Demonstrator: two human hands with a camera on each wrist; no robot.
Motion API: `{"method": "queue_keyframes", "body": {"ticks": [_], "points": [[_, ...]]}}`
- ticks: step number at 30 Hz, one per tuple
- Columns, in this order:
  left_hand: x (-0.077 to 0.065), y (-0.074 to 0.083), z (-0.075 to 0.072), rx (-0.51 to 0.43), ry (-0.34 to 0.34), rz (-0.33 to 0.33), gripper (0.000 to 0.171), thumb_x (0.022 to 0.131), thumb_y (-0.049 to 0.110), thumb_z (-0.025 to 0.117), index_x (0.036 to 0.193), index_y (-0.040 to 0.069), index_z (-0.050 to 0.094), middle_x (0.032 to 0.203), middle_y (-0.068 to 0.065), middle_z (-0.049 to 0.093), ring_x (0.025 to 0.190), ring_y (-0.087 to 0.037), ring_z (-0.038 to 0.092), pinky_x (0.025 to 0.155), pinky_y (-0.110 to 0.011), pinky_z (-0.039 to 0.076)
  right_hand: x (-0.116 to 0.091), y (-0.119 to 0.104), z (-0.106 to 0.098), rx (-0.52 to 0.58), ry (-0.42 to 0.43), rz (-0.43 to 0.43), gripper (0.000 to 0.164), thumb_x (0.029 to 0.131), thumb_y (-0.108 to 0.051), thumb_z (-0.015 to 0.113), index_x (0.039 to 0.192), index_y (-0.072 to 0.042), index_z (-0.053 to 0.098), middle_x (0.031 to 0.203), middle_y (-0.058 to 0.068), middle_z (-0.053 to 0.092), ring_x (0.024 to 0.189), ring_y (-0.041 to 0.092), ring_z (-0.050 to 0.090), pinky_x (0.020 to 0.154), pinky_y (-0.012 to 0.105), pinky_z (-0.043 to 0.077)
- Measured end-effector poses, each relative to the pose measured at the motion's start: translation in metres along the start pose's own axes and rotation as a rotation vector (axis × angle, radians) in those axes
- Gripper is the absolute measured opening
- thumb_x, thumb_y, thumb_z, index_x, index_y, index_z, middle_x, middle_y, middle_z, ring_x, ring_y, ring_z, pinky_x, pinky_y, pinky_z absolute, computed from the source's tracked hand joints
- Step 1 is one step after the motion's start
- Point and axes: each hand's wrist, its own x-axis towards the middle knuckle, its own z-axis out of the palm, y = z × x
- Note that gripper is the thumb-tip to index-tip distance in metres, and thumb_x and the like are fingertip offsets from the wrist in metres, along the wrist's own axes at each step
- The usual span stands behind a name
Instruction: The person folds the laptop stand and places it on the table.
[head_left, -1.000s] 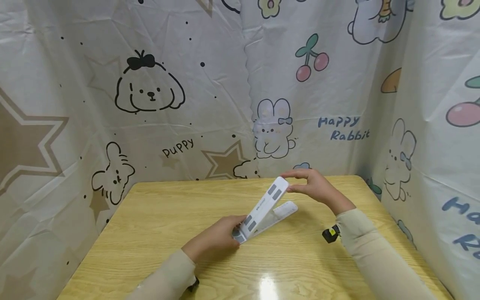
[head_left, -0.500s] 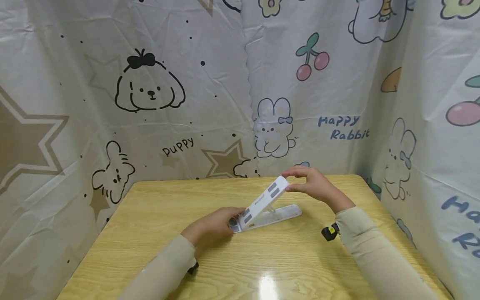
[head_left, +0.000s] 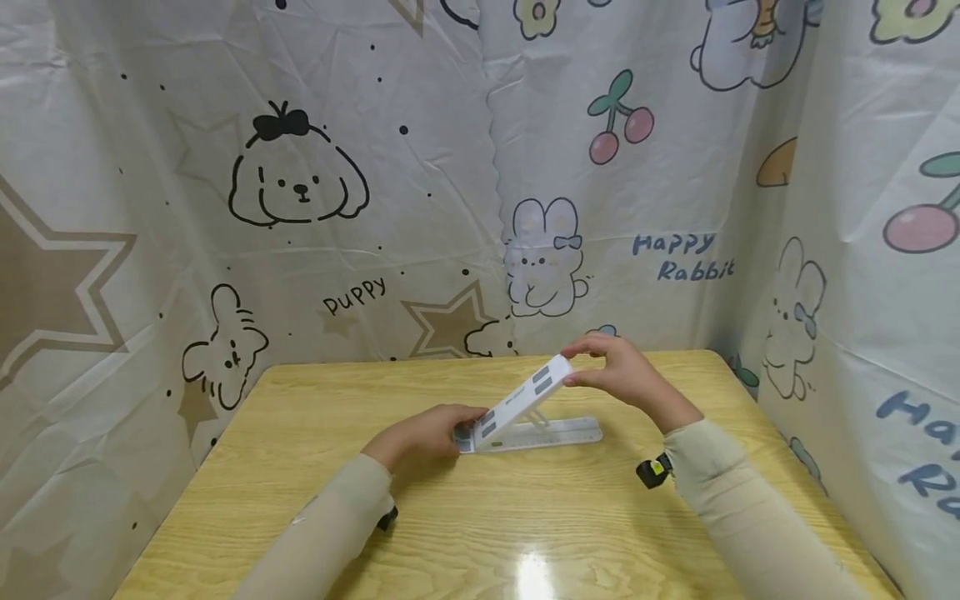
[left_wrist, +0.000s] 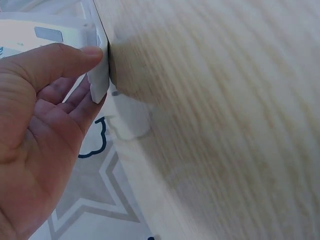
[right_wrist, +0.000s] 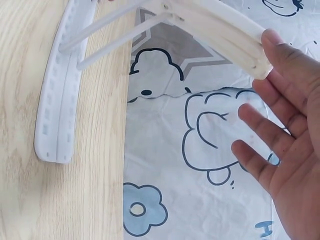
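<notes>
A white folding laptop stand (head_left: pixel 517 407) with grey pads lies mid-table, its two arms spread in a V. Its lower arm (head_left: pixel 570 431) appears to lie flat on the wood, while the upper arm slants up to the right. Thin support rods (right_wrist: pixel 117 40) join the two arms in the right wrist view. At the hinge end, my left hand (head_left: pixel 423 437) pinches the stand between thumb and fingers, hiding part of that end. My right hand (head_left: pixel 626 375) pinches the raised tip of the upper arm; its other fingers (right_wrist: pixel 260 122) are spread clear of it.
The wooden table (head_left: pixel 315 517) spreads all round the stand. Behind it and on the right hangs a printed curtain (head_left: pixel 420 200) with cartoon animals, stars and cherries. A black wrist device (head_left: pixel 654 471) sits beneath the right wrist.
The hinge end has moved left and slightly away with my left hand. The lower arm has tilted down level with the table, and the V has widened. My right hand has barely moved.
</notes>
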Motion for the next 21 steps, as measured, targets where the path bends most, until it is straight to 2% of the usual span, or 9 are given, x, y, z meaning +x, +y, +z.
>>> {"method": "queue_keyframes", "body": {"ticks": [7,9,13,16,18,21], "points": [[0.001,-0.004,-0.003,0.032,0.016,-0.017,0.086,0.085,-0.014,0.067,0.159,0.019,0.039,0.156,-0.003,0.049,0.138,-0.018,0.047,0.116,-0.04,0.043,-0.001,-0.005,0.006,-0.009,0.024,-0.028,0.042,0.081,-0.031,0.088,0.118,-0.017,0.075,0.118,-0.001,0.07,0.114,0.025,0.06,0.102,0.053,0.05],[0.002,-0.003,-0.002,-0.006,0.018,-0.029,0.085,0.085,-0.014,0.066,0.159,0.018,0.039,0.157,-0.004,0.048,0.14,-0.02,0.046,0.117,-0.041,0.041,-0.002,-0.004,0.005,0.012,0.02,-0.037,0.044,0.083,-0.029,0.087,0.122,-0.014,0.073,0.12,0.001,0.069,0.116,0.026,0.06,0.102,0.054,0.051],[0.002,0.003,0.002,-0.143,0.04,-0.053,0.08,0.087,-0.008,0.067,0.159,0.011,0.037,0.157,-0.008,0.047,0.144,-0.026,0.043,0.121,-0.047,0.036,-0.006,0.006,0.004,0.079,-0.005,-0.044,0.052,0.087,-0.025,0.083,0.134,-0.011,0.066,0.128,0.005,0.068,0.121,0.03,0.06,0.103,0.054,0.051],[0.003,0.011,0.004,-0.213,0.1,-0.046,0.076,0.09,0.002,0.07,0.158,0.006,0.036,0.158,-0.013,0.045,0.145,-0.034,0.042,0.119,-0.051,0.037,-0.01,0.019,0.004,0.113,-0.029,-0.041,0.059,0.089,-0.021,0.081,0.143,-0.012,0.059,0.132,0.008,0.067,0.123,0.031,0.061,0.104,0.054,0.051],[0.003,0.016,0.005,-0.218,0.154,-0.03,0.074,0.093,0.007,0.071,0.158,0.004,0.036,0.16,-0.013,0.043,0.146,-0.036,0.041,0.117,-0.052,0.04,-0.013,0.029,0.005,0.123,-0.049,-0.034,0.062,0.09,-0.021,0.08,0.146,-0.012,0.055,0.133,0.009,0.067,0.123,0.031,0.061,0.104,0.055,0.051],[0.004,0.023,0.006,-0.22,0.234,-0.005,0.072,0.095,0.012,0.072,0.158,0.006,0.037,0.16,-0.012,0.042,0.145,-0.037,0.042,0.114,-0.052,0.044,-0.019,0.043,0.007,0.124,-0.072,-0.01,0.059,0.09,-0.025,0.08,0.144,-0.012,0.058,0.135,0.009,0.067,0.125,0.03,0.061,0.105,0.054,0.051]]}}
